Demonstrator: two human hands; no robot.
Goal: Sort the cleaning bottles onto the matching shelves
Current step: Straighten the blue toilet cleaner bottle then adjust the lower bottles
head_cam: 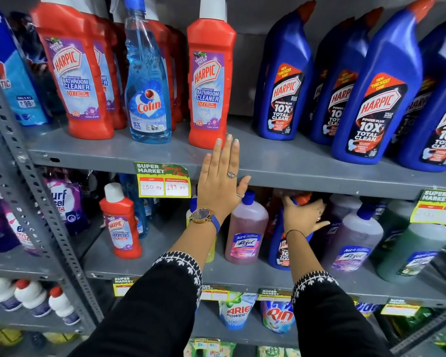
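Note:
My left hand (pixel 222 176) is flat and open against the front edge of the upper shelf (pixel 307 166), just below a red Harpic bathroom cleaner bottle (pixel 209 81). My right hand (pixel 303 215) grips the neck of a blue Harpic toilet cleaner bottle (pixel 278 251) standing on the middle shelf (pixel 165 269) among the Lizol bottles. On the upper shelf, more red Harpic bottles (pixel 75 73) stand at the left with a blue Colin spray bottle (pixel 148 86) among them. Several blue Harpic bottles (pixel 379 99) fill the right. One small red Harpic bottle (pixel 121 222) stands on the middle shelf.
A pink Lizol bottle (pixel 246 228), a purple one (pixel 356 240) and a green one (pixel 417 253) stand on the middle shelf. Price tags (pixel 164 182) hang from shelf edges. A grey slotted upright (pixel 36 202) divides the racks. Detergent pouches (pixel 277 315) sit lower down.

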